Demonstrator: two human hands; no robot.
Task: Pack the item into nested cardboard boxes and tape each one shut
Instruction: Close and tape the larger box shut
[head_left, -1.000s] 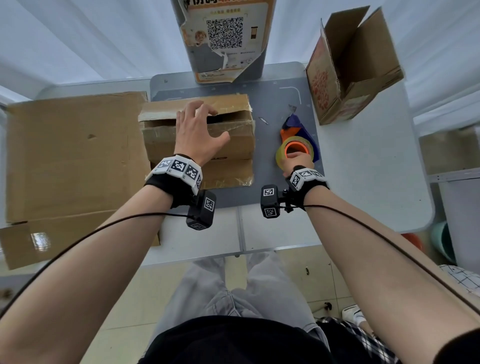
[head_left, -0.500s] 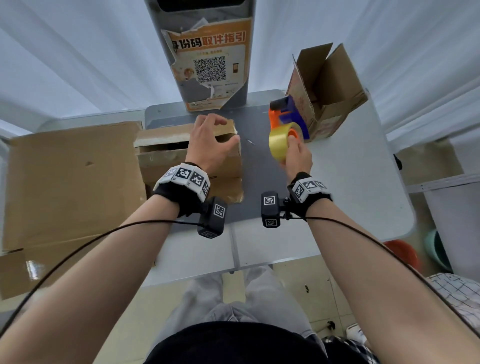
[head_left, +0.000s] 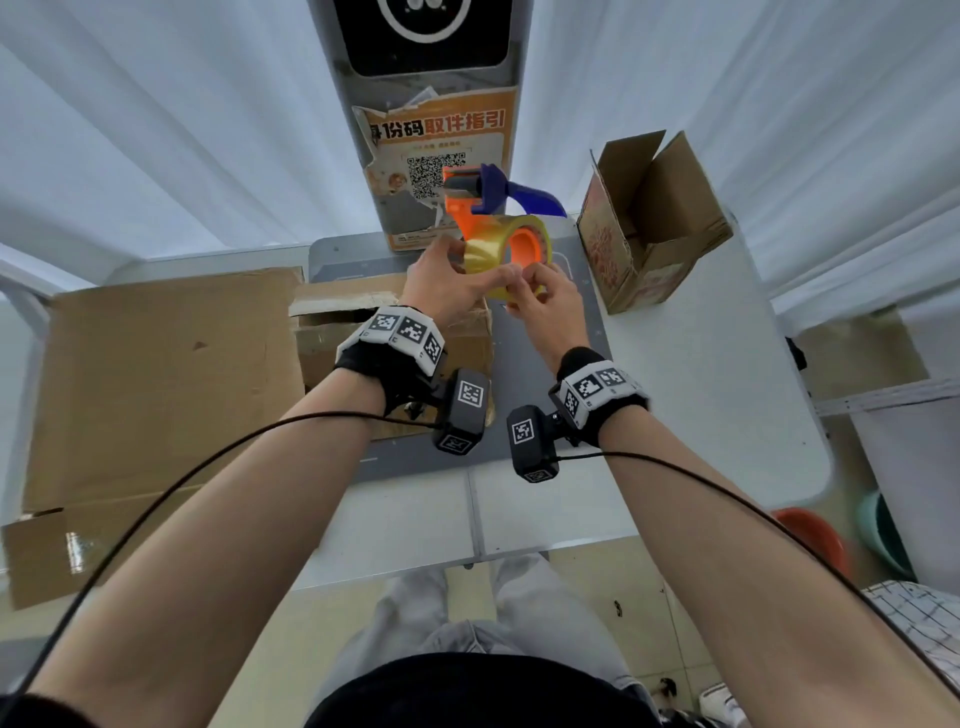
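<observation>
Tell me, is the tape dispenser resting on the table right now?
No, both hands, left and right, hold the tape dispenser up in the air above the table.

Table (head_left: 675, 415) bearing cardboard boxes (head_left: 652, 223).

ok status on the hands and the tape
Left hand and right hand both grip the tape dispenser, raised above the box. Box flaps untaped. Nothing in the way.
</observation>
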